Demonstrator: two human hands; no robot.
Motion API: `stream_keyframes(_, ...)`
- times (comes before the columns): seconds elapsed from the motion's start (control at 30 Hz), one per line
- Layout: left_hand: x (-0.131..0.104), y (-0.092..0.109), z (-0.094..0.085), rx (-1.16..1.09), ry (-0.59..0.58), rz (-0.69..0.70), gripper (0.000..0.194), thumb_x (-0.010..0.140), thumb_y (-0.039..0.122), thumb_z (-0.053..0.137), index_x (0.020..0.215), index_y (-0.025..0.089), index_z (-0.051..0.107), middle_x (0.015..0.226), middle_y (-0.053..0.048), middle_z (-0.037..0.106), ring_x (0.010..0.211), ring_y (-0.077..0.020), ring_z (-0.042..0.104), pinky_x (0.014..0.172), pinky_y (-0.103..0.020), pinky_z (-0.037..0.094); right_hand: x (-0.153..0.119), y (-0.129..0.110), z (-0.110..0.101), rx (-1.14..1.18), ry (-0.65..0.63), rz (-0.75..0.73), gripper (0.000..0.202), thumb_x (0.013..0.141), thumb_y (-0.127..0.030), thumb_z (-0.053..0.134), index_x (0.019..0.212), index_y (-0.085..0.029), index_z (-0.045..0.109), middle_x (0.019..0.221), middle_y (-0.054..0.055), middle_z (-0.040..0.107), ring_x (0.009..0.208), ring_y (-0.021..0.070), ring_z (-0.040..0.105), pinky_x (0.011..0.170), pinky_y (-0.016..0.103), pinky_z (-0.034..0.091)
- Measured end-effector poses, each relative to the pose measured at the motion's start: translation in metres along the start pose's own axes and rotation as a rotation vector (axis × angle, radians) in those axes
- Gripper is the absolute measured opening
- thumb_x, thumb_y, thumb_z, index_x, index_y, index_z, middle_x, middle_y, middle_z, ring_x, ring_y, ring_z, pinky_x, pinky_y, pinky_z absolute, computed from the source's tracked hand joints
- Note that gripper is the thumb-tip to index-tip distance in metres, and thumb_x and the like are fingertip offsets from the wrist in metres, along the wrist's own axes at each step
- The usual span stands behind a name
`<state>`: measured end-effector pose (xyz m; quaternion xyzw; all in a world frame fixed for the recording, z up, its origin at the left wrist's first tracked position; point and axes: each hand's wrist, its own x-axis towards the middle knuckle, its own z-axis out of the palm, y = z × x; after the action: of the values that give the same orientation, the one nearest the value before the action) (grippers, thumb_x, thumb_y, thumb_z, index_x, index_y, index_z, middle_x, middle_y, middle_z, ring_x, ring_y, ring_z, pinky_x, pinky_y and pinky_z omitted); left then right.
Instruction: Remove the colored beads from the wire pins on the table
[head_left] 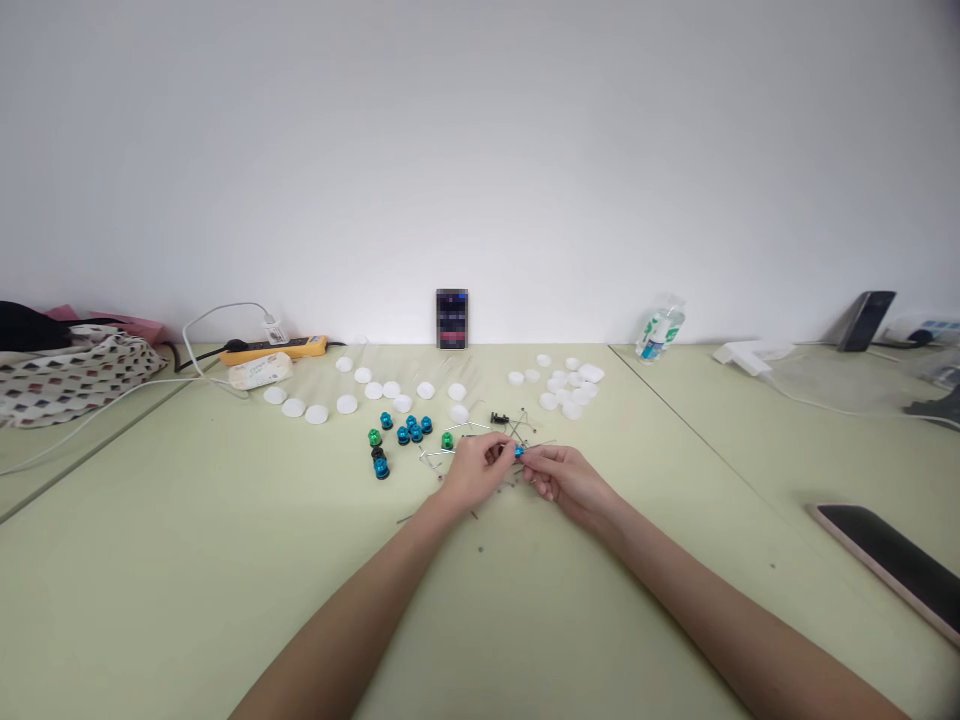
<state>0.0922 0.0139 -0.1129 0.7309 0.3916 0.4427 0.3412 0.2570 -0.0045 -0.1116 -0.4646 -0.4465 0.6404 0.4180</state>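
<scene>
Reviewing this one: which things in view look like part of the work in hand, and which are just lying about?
Likely part of it:
- small blue piece, at the fingertips of the left hand and right hand
- loose blue pieces
- green pieces
- thin metal rods

Probably just lying about:
- power strip
- bottle
- patterned cloth

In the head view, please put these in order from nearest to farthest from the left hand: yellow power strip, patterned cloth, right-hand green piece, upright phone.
From the left hand:
1. Green piece, just to its left.
2. Upright phone, beyond it, at the wall.
3. Yellow power strip, left, along the wall.
4. Patterned cloth, far left.
</scene>
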Motion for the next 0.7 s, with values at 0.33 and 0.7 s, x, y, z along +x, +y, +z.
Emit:
stream_keyframes(0.33,-0.0009,-0.001,-0.001,-0.085,0.018,-0.039,0.028,0.083,0.036,0.045,0.078,0.016,0.065,0.06,0.001,0.055,0.057,-0.0115,0.05,0.055,-0.022,0.04,-0.0025,-0.0008,0.0001,0.082,-0.146,-0.016,0.023,0.068,-0.027,0.072,0.086,-0.014,0.065,0.079,0.005,0.062,0.067,0.01,0.058,0.064,0.023,0.048)
stream_keyframes(0.7,0.0032,-0.0017,-0.0037,-0.216,0.047,-0.102,0.03,0.083,0.037,0.046,0.078,0.014,0.065,0.056,0.001,0.052,0.056,-0.0107,0.05,0.057,-0.022,0.04,-0.0043,-0.0013,0.0006,0.003,-0.194,0.004,0.027,0.07,-0.038,0.069,0.075,-0.012,0.063,0.068,0.002,0.058,0.043,0.0029,0.038,0.04,0.019,0.025)
